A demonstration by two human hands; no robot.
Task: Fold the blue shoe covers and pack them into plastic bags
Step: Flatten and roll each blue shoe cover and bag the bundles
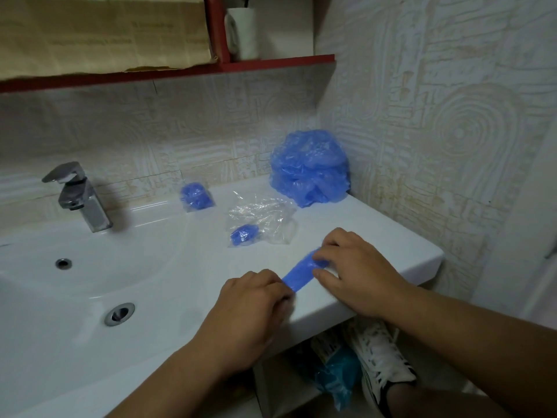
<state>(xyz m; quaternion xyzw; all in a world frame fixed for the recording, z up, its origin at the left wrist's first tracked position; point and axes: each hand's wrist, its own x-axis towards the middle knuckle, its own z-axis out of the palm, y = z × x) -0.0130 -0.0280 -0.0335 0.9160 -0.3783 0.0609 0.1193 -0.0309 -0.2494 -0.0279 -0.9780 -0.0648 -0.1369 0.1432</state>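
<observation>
On the right-hand ledge of the white sink (376, 236), one blue shoe cover (298, 273) is stretched flat as a narrow strip between two hands. Its near end is pinched by the left hand (253, 300); its far end is gripped under the curled fingers of the right hand (355, 270). Both ends are hidden by fingers, and only the middle is seen.

Behind them, two packed bundles are counted. One small bagged bundle (197, 197) is propped by the tiled wall, and one folded cover (244, 235) is seen at the near-left corner of the clear plastic bags (268, 217). How many bags are in that crumpled heap cannot be told. One loose pile of shoe covers (310, 167) is stacked in the corner, its number unreadable.

One faucet (78, 194) and one drain (119, 313) are noted. Below the ledge, a white sneaker (382, 357) and a blue packet (334, 375) are partly cut off.
</observation>
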